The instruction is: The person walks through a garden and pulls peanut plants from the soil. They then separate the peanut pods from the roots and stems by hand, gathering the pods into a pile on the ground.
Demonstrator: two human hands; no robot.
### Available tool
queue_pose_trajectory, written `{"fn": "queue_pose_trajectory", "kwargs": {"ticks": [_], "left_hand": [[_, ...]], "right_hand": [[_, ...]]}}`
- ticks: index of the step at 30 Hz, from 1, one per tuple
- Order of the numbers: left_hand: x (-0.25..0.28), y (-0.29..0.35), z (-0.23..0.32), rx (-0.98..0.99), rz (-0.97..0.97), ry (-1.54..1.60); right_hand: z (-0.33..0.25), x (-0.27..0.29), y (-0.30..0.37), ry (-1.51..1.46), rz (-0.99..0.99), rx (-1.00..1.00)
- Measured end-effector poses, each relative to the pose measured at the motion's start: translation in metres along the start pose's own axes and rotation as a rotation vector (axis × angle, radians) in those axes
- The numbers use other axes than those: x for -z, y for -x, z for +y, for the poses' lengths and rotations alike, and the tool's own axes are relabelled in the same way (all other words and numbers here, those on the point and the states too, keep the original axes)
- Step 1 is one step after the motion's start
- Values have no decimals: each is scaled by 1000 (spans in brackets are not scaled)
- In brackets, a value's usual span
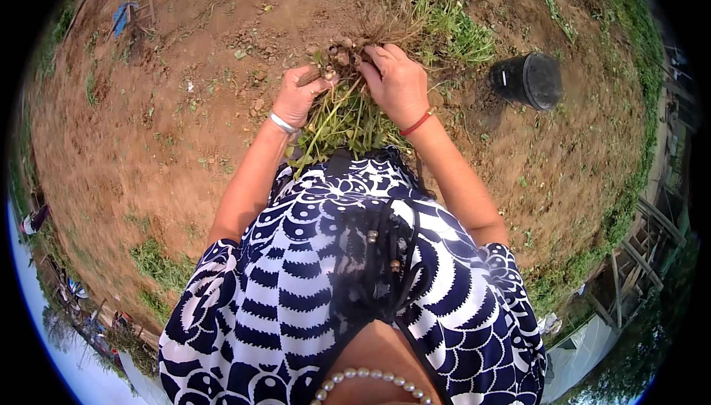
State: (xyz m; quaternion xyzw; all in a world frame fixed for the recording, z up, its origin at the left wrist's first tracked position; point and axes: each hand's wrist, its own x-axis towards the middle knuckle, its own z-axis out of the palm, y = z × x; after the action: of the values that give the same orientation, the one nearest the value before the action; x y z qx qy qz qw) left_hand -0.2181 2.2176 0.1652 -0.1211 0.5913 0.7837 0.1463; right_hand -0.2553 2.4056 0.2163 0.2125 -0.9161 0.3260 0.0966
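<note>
A pulled-up peanut plant [348,120] is between my hands, its green stems and leaves hanging toward my lap. Brown peanut pods [343,55] cluster at its root end, with soil on them. My left hand [296,98], wearing a silver bracelet, is closed at the left side of the cluster; a brown pod [309,77] shows at its fingers. With thumb and fingers, my right hand [398,88], a red band at its wrist, grips the plant by the roots on the right side. Leaves and pods partly hide the fingertips.
A black bucket [526,81] stands on the soil to the right. More green plants [463,31] lie in a heap beyond my right hand, with dry roots [392,24] beside them. A blue scrap [121,18] lies far left. Wooden planks [643,257] edge the plot at right.
</note>
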Motion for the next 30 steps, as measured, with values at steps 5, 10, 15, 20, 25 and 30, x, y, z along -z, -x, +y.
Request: {"fn": "queue_pose_trajectory", "kwargs": {"ticks": [5, 10, 15, 20, 25, 30], "left_hand": [[-14, -1, 6, -13, 69, -10], [-5, -3, -3, -13, 54, -78], [-22, 1, 20, -34, 81, -66], [-19, -1, 14, -11, 62, -176], [-6, -10, -1, -13, -26, -213], [-8, -16, 4, 14, -115, -138]], "right_hand": [[3, -7, 4, 166, 12, -24], [2, -7, 9, 131, 40, -7], [2, -2, -1, 81, -182, -158], [18, 2, -13, 206, -526, -48], [30, 13, -15, 19, -548, -57], [53, 27, -8, -228, -587, 103]]}}
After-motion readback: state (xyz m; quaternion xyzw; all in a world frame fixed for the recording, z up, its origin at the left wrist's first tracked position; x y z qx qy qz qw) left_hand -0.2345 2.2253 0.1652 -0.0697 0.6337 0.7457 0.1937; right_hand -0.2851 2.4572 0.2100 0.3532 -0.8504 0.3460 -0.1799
